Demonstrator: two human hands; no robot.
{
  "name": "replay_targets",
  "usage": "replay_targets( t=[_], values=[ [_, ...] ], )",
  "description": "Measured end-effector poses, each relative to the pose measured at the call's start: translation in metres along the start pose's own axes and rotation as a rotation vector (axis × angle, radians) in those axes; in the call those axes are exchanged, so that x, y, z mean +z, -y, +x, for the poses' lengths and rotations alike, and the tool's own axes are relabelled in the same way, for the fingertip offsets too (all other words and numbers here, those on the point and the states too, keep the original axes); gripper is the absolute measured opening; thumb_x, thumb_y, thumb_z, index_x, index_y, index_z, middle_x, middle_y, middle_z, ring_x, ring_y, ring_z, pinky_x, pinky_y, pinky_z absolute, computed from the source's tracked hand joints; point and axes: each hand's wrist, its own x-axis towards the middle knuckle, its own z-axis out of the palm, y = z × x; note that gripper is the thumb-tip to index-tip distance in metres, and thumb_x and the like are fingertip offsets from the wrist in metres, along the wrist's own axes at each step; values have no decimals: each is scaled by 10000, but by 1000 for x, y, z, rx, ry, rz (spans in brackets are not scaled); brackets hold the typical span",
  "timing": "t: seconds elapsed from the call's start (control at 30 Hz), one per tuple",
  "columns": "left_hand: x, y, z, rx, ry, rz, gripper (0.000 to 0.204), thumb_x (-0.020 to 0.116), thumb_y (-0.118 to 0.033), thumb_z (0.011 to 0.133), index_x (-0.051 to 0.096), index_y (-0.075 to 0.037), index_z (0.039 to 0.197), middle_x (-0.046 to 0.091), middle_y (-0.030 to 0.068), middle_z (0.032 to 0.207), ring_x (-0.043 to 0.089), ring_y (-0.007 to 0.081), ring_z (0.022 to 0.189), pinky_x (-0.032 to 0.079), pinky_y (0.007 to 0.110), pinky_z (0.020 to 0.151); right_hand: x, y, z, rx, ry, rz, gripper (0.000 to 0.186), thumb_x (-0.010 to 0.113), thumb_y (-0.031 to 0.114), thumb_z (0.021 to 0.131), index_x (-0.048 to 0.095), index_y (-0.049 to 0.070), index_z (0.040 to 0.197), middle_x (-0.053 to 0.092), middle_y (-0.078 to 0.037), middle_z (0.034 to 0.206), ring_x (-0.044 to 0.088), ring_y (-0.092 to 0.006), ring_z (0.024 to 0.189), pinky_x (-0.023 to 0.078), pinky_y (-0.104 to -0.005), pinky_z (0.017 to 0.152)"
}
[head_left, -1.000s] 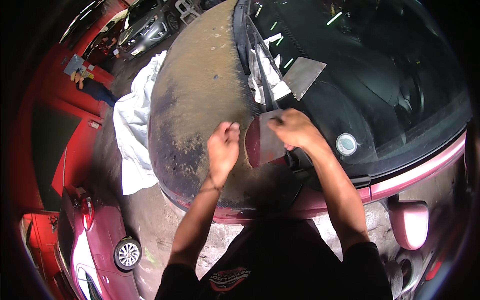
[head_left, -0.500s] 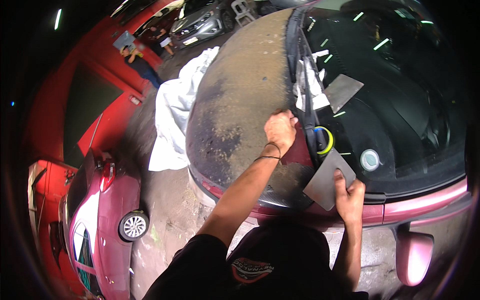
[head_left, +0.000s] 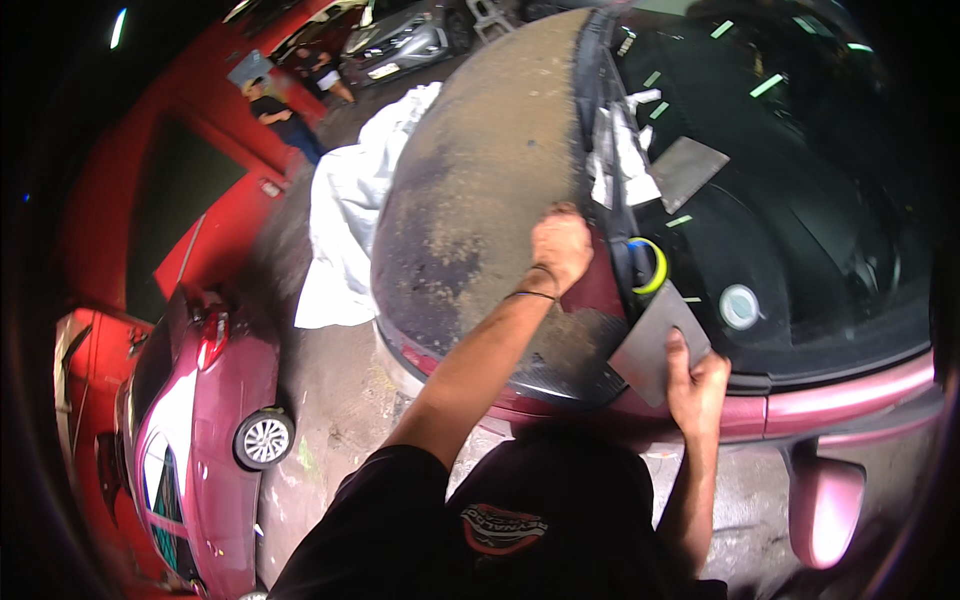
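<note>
Head view: left hand (head_left: 560,245) presses flat, fingers spread, on the sanded hood (head_left: 480,200). Right hand (head_left: 697,385) pinches 1 grey sanding sheet (head_left: 655,340), just right of that pressing hand.

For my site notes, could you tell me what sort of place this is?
Most likely a car body repair shop. The person's left hand rests on a car hood sanded to dull patches, the right hand holds a grey sanding sheet, and a white cloth and other cars surround it.
</note>
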Motion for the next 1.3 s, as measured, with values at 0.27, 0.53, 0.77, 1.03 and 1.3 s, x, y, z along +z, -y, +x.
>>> replay_targets(
  t=[0.27,0.53,0.77,1.03,1.3],
  values=[
    [-1,17,-12,-93,-139,-270,236,649,-193,998,664,32,1068,719,271,1041,712,467,994,577,542,905,1,5,2,-27,-69,86,419,673,301,1082,728,-76,907,689,-211,657,753,-301,622,560,-407,612],
    [-50,12,20,-134,302,-97,540,533,-485,1090,690,32,1076,746,292,1081,713,463,1094,559,527,960,1,7,2,39,-10,56,424,678,300,1081,720,-77,892,661,-186,626,714,-245,597,542,-389,589],
    [-40,53,28,-2,414,-237,435,696,-454,1011,720,-29,922,742,212,886,727,351,848,557,474,822,19,12,0,-25,-159,25,406,696,301,1070,739,-69,909,705,-212,690,756,-296,628,556,-399,610],
    [-15,71,29,192,251,-578,325,746,-259,888,659,4,717,616,221,659,598,268,523,493,437,579,53,41,-73,226,-570,87,377,683,336,1102,717,41,868,554,102,718,428,-20,650,282,-260,562],
    [-20,117,4,188,270,-788,269,770,-221,846,695,6,721,669,212,681,669,313,558,504,433,576,149,100,-213,422,-873,-104,358,682,299,1105,731,21,886,591,77,706,453,-33,652,320,-264,573]
  ],
)
